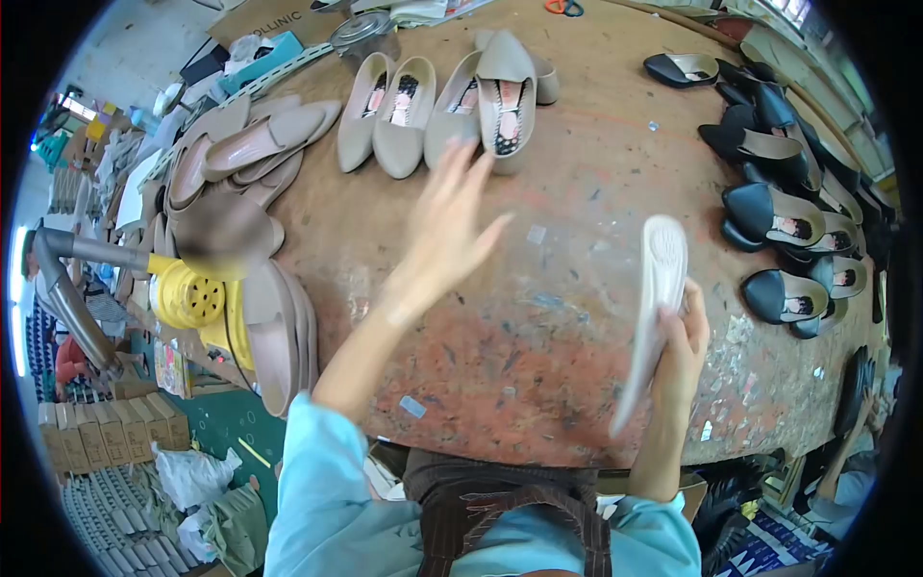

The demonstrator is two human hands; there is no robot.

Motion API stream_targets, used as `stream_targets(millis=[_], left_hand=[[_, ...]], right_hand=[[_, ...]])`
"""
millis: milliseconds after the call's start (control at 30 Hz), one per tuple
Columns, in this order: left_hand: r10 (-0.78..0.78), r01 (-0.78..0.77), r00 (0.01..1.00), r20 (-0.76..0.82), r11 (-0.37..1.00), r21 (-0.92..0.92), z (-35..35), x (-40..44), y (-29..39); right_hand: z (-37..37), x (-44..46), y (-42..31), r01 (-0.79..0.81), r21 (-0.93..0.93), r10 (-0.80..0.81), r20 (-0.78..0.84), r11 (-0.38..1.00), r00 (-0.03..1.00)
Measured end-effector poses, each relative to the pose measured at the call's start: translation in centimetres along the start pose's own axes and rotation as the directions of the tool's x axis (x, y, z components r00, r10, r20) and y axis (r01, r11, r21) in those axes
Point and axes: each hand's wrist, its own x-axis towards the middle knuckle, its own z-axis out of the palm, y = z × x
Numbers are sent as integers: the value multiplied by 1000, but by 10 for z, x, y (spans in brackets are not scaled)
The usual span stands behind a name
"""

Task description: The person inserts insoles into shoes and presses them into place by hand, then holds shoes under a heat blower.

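My right hand [678, 337] is wrapped around a pale insole-like piece [663, 255], which stands almost upright over the right half of the worktable. My left hand [447, 226] is spread and slightly blurred, with nothing in it. Its fingertips are just below a grey pointed shoe [452, 120]; whether they touch it I cannot tell. Beside that shoe, another grey shoe [508, 101] shows a patterned lining. A pair of beige-grey shoes [404, 120] sits to the left of them.
Several beige shoes [260, 144] are piled at the left, near a yellow machine [197, 293] with a metal pipe. Black shoes [774, 212] line the right side of the worktable [558, 365]. Orange-handled scissors [564, 8] lie at the far edge. Another person's arm [846, 452] shows at lower right.
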Motion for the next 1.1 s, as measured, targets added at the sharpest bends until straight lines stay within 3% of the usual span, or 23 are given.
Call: stream_targets(millis=[67, 133, 167, 267, 333, 367, 400, 433, 467, 500, 567, 633, 667, 767, 800, 900, 1100], left_hand=[[-64, 65, 997, -35, 998, 27, 75, 48, -8], [-207, 205, 976, 66, 978, 32, 93, 70, -15], [-280, 278, 952, 124, 960, 39, 100, 70, -14], [6, -22, 989, -145, 993, -113, 56, 13, 9], [-12, -15, 994, -110, 969, -246, 8, -58, 28], [43, -30, 998, 45, 966, -257, -18, -95, 31], [96, -36, 975, 201, 960, -279, -42, -130, 33], [107, -42, 958, 266, 970, -239, -58, -162, 35], [121, -57, 938, 324, 978, -200, -73, -190, 37], [137, -80, 916, 376, 983, -164, -86, -215, 35], [56, -23, 944, 324, 994, -105, -91, -258, 26], [-61, 62, 964, 258, 998, 3, -92, -278, 25], [-73, 91, 962, 264, 994, -56, -86, -294, 13], [-242, 248, 968, 60, 904, -348, -62, -292, 25], [-194, 200, 980, 52, 919, -340, -56, -301, 17], [-327, 256, 944, -49, 815, -520, -44, -305, 22], [-343, 245, 937, -62, 776, -581, -36, -316, 20]], right_hand=[[-31, -10, 1, -107, 156, 97, 70, 982, 993], [-57, -23, 10, -195, 283, 132, 228, 939, 965], [-64, -30, 9, -202, 252, 147, 221, 947, 964], [-82, -53, 17, -276, 212, 237, 194, 937, 952], [-95, -65, 33, -461, 220, 471, 10, 860, 882], [-96, -73, 42, -558, 227, 586, -82, 798, 806], [-89, -81, 36, -541, 97, 549, -81, 835, 832], [-77, -84, 23, -519, -32, 516, -63, 854, 854], [-62, -84, 19, -275, -182, 298, 117, 944, 947], [-46, -86, 16, 15, -263, 75, 330, 965, 941], [-13, -90, 9, 499, -432, -129, 646, 751, 753], [23, -108, 23, 700, -351, -206, 789, 622, 579], [40, -115, 39, 730, -310, -234, 809, 610, 539], [88, -128, 74, 784, -237, -253, 859, 574, 445], [101, -129, 81, 788, -211, -270, 862, 578, 429], [129, -133, 94, 776, -146, -287, 874, 614, 391], [151, -138, 106, 744, -151, -222, 899, 651, 377]])
